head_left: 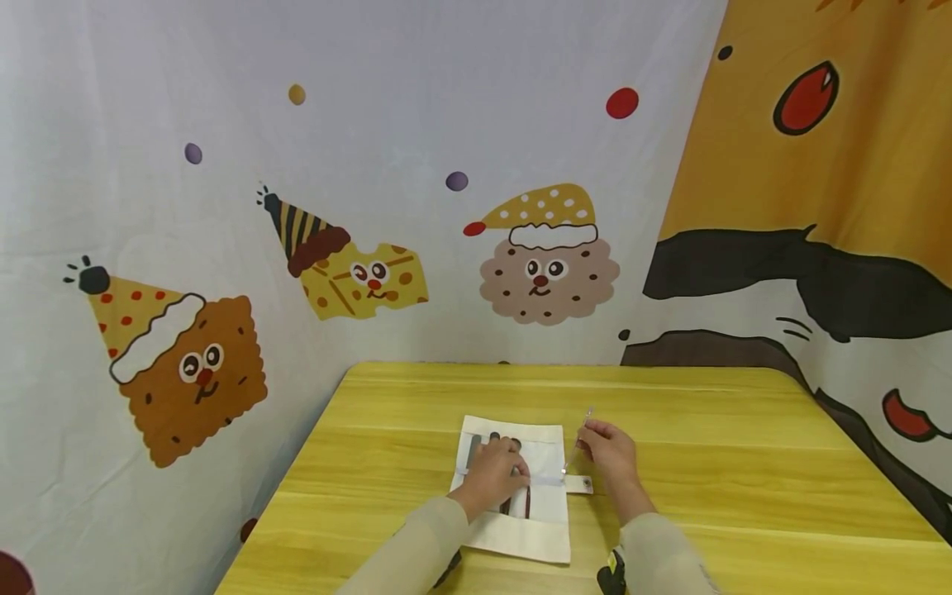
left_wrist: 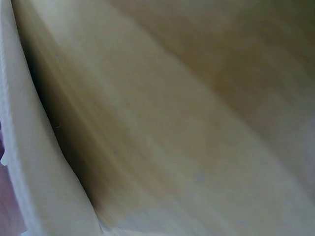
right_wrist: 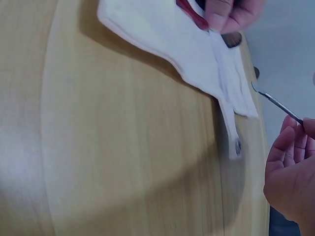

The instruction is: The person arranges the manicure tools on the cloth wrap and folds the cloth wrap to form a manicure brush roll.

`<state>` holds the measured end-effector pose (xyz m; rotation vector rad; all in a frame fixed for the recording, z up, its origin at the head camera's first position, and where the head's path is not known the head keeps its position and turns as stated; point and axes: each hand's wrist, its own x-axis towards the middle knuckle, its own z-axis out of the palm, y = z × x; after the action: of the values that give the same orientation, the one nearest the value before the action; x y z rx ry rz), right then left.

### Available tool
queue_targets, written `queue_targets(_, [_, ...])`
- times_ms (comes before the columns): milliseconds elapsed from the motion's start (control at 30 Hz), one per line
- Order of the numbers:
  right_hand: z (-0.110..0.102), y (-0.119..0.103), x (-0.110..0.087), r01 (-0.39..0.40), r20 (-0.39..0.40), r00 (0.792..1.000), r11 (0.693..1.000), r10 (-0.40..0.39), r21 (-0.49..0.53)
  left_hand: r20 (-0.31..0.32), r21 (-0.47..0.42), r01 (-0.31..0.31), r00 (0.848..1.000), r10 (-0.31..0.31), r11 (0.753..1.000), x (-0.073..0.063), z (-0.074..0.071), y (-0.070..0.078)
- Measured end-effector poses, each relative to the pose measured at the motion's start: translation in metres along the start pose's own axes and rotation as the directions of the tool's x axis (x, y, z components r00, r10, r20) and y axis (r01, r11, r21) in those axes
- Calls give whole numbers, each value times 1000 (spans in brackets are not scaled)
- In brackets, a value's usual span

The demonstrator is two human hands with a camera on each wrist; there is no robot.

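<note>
An unfolded white cloth tool pouch (head_left: pixel 531 541) lies on the table, with a snap tab (head_left: pixel 579 485) sticking out on its right. Several slim tools lie in it, among them one with a grey handle (head_left: pixel 473 452) and a dark red one (head_left: pixel 528 502). Over the pouch, my left hand (head_left: pixel 494 473) pinches its white band between thumb and finger, seen best in the right wrist view. To the right, my right hand (head_left: pixel 611 453) holds a thin metal pick (right_wrist: pixel 281 105) with a curved tip, raised beside the pouch edge. The left wrist view is blurred and shows neither hand's work.
The wooden table (head_left: pixel 744 463) extends around the pouch on all sides. Behind it hangs a white cloth (head_left: pixel 416 99) printed with cartoon figures. A beige sleeve (head_left: pixel 416 549) crosses the table's front edge.
</note>
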<state>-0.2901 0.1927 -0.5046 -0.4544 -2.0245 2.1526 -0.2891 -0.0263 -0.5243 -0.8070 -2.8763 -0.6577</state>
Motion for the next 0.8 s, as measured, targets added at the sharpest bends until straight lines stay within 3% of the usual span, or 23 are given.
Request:
queue_targets(300, [24, 11, 1, 27, -13, 1000, 999, -26, 26, -9, 10, -5, 1000, 5, 1000, 0, 2, -3])
queue_targets(667, [38, 20, 3, 23, -31, 999, 992, -27, -121, -14, 49, -28, 999, 29, 998, 1, 1, -2])
queue_targets(800, [39, 18, 3, 22, -19, 1000, 992, -24, -124, -23, 44, -28, 999, 29, 999, 1, 2, -3])
